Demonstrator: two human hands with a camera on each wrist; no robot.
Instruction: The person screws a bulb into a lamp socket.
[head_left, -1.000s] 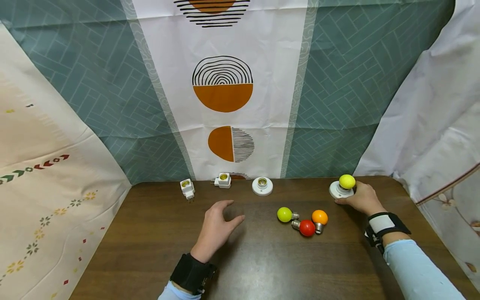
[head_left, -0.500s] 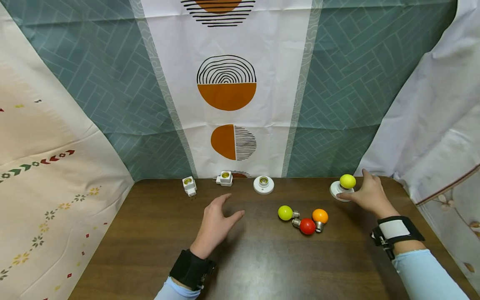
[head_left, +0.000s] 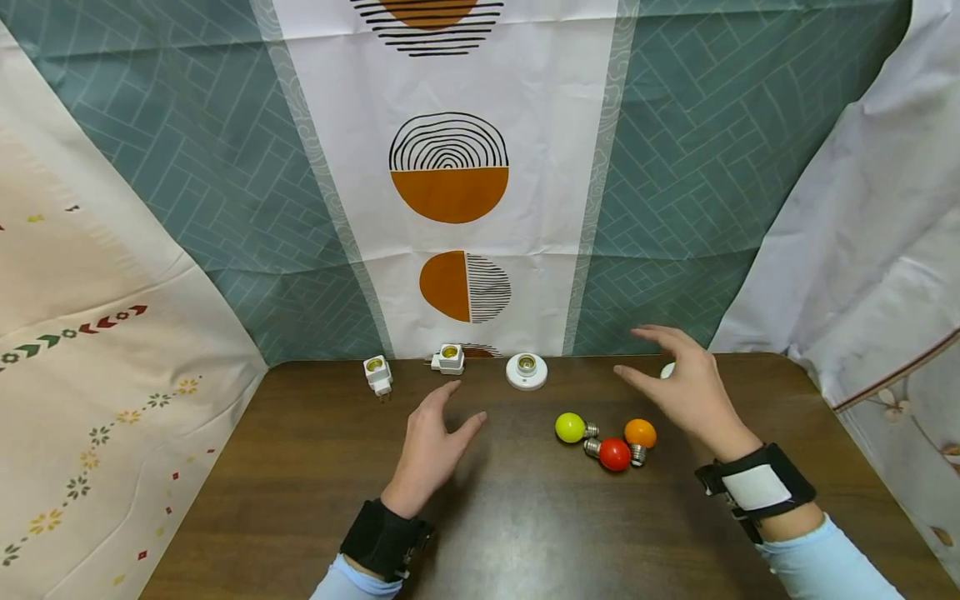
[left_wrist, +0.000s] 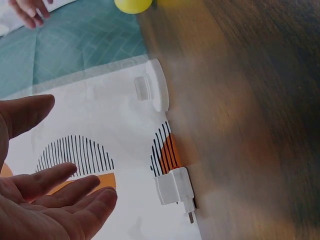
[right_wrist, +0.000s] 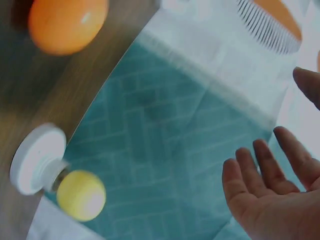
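My right hand (head_left: 686,392) is raised with fingers spread and nothing in its grasp. It hides most of the round white lamp holder (right_wrist: 37,160) in the head view. The right wrist view shows a yellow light bulb (right_wrist: 82,195) seated in that holder. My left hand (head_left: 431,450) hovers over the table, empty, thumb apart from the fingers. Between the hands lie a lime-green bulb (head_left: 569,427), a red bulb (head_left: 615,455) and an orange bulb (head_left: 640,433). A second round lamp holder (head_left: 526,372), its socket vacant, stands near the back edge.
Two white plug-in lamp sockets (head_left: 447,358), one more at the left (head_left: 378,377), stand along the back of the brown wooden table (head_left: 300,483). A patterned cloth (head_left: 450,275) hangs right behind the table, with pale cloths (head_left: 862,250) at both sides.
My right hand has let go of the holder with the yellow bulb, lifted and moved left, now covering it in the head view. The left hand has barely moved.
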